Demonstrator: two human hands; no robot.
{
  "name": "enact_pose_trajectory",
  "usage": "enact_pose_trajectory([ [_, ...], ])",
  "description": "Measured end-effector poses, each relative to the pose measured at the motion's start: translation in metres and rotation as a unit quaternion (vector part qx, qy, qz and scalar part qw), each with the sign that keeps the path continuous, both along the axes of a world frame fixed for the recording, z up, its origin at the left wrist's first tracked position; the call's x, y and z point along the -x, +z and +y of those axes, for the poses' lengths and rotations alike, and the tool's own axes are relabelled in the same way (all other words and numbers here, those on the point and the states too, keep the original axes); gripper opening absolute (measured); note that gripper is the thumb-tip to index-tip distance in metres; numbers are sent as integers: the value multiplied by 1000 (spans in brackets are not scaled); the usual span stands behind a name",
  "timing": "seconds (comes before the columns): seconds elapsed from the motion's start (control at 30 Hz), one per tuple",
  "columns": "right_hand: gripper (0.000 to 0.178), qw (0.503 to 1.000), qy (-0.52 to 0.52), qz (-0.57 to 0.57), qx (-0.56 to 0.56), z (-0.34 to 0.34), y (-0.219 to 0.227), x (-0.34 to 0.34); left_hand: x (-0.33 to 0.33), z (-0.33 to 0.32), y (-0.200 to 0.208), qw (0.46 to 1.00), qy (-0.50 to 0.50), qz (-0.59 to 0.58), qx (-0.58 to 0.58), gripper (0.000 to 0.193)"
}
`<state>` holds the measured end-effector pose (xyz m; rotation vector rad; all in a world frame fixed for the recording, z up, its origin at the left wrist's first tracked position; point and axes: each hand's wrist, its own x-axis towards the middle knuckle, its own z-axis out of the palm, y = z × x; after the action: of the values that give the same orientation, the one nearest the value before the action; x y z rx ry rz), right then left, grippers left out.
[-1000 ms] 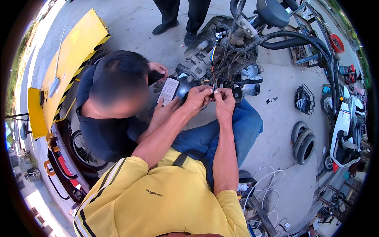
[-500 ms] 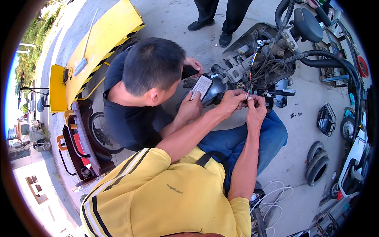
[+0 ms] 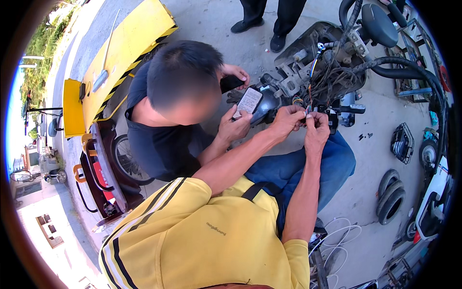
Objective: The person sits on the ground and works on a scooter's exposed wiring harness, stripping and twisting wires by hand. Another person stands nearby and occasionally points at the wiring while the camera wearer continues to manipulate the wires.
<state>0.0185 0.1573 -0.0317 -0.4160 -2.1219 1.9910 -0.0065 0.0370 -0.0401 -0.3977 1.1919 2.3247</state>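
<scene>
My left hand (image 3: 288,121) and my right hand (image 3: 316,131) meet just in front of a partly stripped motorbike. Fingers of both hands are pinched together on thin coloured wires, and the ends between the fingertips are too small to make out. Above my hands, a blue, yellow and white wire lead (image 3: 314,65) runs up to a connector. Beside it spreads a tangle of dark wiring (image 3: 334,81) within the open frame. A black handlebar grip (image 3: 353,109) lies just right of my right hand.
At my left, a person in a dark shirt (image 3: 161,149) holds a lit phone (image 3: 250,100). Another person's dark shoes (image 3: 277,42) stand beyond. Right are loose tyres (image 3: 391,201), a black wire basket (image 3: 402,143) and small black parts (image 3: 365,136). Pale tubing (image 3: 353,226) coils near my right elbow.
The view has shifted slightly, so most things sit a little further right. The other person's head has turned toward me. My hands stay pinched at the wires.
</scene>
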Motion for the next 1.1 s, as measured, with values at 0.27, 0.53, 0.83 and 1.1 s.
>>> enact_pose_trajectory([
  [0.27,6,1000,3,6,-21,0,-1,0,-1,2,0,1000,16,-4,8,9],
  [0.53,6,1000,4,10,-7,1,-4,0,-3,4,-2,1000,26,8,11,10],
  [0.83,5,1000,1,4,-16,0,0,-1,-3,5,2,999,33,3,24,9],
  [1.1,6,1000,-6,5,-17,2,-9,-1,-3,6,-2,999,25,-3,30,7],
])
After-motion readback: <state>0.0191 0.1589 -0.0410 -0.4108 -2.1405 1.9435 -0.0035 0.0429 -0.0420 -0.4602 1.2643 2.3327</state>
